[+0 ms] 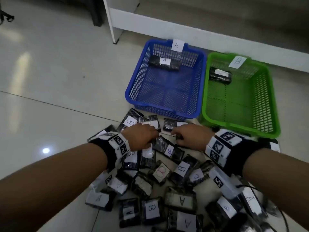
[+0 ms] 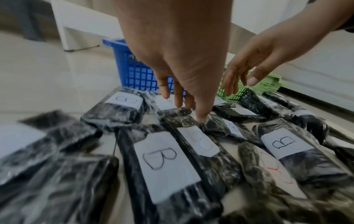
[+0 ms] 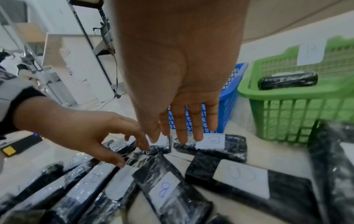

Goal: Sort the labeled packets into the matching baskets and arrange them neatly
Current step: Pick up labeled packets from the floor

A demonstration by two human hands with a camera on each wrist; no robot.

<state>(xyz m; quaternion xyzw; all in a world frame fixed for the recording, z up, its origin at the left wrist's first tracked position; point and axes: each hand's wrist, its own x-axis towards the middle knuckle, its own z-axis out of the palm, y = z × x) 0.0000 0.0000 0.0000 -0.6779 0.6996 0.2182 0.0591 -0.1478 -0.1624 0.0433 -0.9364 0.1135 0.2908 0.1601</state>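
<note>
Barely started tbh: 1 packet is seen in the blue basket [image 1: 132, 91], 1 in the green basket [image 1: 274, 104]. The pile of packets [image 1: 181, 168] is left on the near floor. Nothing is held by left hand [image 1: 142, 137] or right hand [image 1: 189, 136], both grips loose above it.

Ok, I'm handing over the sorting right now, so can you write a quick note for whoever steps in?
Left hand and right hand: both open, fingers reaching into the pile of packets on the floor, no grip on anything yet.
Blue basket, tagged A, holds one A packet. Green basket, tagged B, holds one B packet.
Done: one packet in each basket.
Left: the rest of the mixed A and B pile, then neat rows.
</note>
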